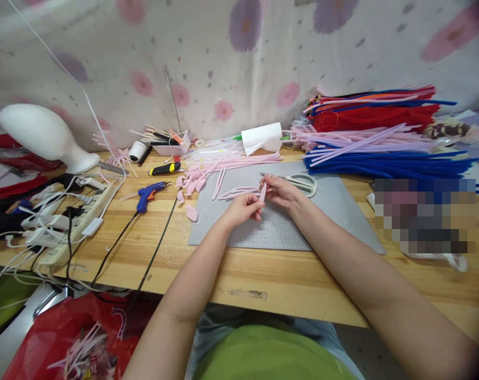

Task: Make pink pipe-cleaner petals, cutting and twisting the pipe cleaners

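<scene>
A short pink pipe cleaner piece (263,192) is pinched upright between my two hands, above the grey cutting mat (287,229). The fingers of my left hand (244,209) close on its lower part. My right hand (281,193) grips near its top. Scissors (306,183) with pale handles pass behind my right hand; whether that hand touches them, I cannot tell. Bent pink pipe cleaners (237,193) lie just beyond my left hand. Farther left is a cluster of pink petal-like pieces (191,184), with a single piece (191,213) at the mat's edge.
A blue glue gun (149,196) and a power strip (79,224) with tangled cables occupy the left side. Blue (390,164), pink and red pipe cleaner bundles are stacked at back right. A white roll (262,138) stands behind the mat. Below left hangs a red bag (41,338).
</scene>
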Motion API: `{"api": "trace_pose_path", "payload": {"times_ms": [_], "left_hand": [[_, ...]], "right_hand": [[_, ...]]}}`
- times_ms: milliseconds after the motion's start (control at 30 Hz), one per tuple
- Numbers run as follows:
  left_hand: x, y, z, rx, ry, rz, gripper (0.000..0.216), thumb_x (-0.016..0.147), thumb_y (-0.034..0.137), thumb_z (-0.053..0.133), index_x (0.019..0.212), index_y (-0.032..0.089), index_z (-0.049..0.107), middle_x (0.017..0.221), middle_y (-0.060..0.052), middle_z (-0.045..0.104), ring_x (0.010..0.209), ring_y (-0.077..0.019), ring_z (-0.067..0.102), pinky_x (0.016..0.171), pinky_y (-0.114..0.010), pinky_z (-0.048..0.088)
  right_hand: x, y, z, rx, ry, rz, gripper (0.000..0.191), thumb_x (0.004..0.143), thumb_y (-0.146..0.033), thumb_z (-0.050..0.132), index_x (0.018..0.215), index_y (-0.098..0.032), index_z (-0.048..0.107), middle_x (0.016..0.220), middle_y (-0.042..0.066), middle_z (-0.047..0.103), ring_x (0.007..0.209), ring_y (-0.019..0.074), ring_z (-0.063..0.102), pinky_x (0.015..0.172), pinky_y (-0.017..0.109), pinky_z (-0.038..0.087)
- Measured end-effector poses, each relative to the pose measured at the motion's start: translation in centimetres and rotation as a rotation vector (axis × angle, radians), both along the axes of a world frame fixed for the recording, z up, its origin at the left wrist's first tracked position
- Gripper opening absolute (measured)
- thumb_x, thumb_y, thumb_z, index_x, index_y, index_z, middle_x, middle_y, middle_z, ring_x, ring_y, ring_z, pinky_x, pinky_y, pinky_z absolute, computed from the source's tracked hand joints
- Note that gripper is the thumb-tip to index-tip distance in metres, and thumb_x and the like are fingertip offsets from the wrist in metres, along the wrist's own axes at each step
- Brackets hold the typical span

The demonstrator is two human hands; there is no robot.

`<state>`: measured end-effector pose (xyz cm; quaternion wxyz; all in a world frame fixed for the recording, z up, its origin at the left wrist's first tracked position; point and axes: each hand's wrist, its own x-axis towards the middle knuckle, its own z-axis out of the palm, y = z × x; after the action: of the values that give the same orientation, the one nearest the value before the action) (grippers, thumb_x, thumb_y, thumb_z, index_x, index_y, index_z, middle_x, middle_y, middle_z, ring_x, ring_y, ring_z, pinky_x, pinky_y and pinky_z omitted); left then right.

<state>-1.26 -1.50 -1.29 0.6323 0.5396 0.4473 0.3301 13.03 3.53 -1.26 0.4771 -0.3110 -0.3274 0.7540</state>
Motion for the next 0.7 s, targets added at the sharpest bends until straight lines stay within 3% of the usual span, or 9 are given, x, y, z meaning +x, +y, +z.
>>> {"api": "trace_pose_path", "payload": {"times_ms": [167,333,533,700], "left_hand": [[-0.01,0.2,-0.06,0.02,0.032,0.009,0.015,0.074,0.021,0.057,0.068,0.013,0.046,0.051,0.005,0.055,0.038,-0.0052,0.053,0.041,-0.015,0.043],[-0.06,0.33,-0.2,0.033,-0.01,0.094,0.015,0.073,0.022,0.059,0.071,0.013,0.048,0.053,0.005,0.055,0.04,-0.0049,0.053,0.044,-0.017,0.045],[0.3,0.09,-0.25,-0.031,-0.039,0.126,0.015,0.073,0.022,0.06,0.071,0.012,0.048,0.054,0.004,0.056,0.041,-0.006,0.054,0.045,-0.019,0.047],[0.23,-0.16,-0.15,-0.035,0.0,0.109,0.016,0.074,0.022,0.058,0.068,0.012,0.048,0.054,0.003,0.055,0.042,-0.0064,0.054,0.045,-0.02,0.047]], "right_hand": [[-0.23,-0.1,0.42,0.054,-0.038,-0.006,0.033,0.044,-0.031,0.081,0.054,-0.016,0.053,0.056,-0.004,0.051,0.048,0.0036,0.036,0.046,0.02,0.03],[-0.24,0.24,0.29,0.089,-0.157,-0.114,0.025,0.052,-0.032,0.076,0.059,-0.018,0.057,0.058,-0.003,0.053,0.049,0.0052,0.038,0.046,0.022,0.03],[-0.05,0.17,0.15,0.156,-0.222,-0.045,0.026,0.051,-0.034,0.077,0.065,-0.018,0.061,0.06,-0.002,0.054,0.055,0.0079,0.045,0.052,0.023,0.036],[-0.31,-0.18,0.52,0.221,-0.3,-0.065,0.025,0.051,-0.033,0.075,0.064,-0.018,0.059,0.057,-0.003,0.052,0.051,0.0067,0.042,0.05,0.023,0.033]]}}
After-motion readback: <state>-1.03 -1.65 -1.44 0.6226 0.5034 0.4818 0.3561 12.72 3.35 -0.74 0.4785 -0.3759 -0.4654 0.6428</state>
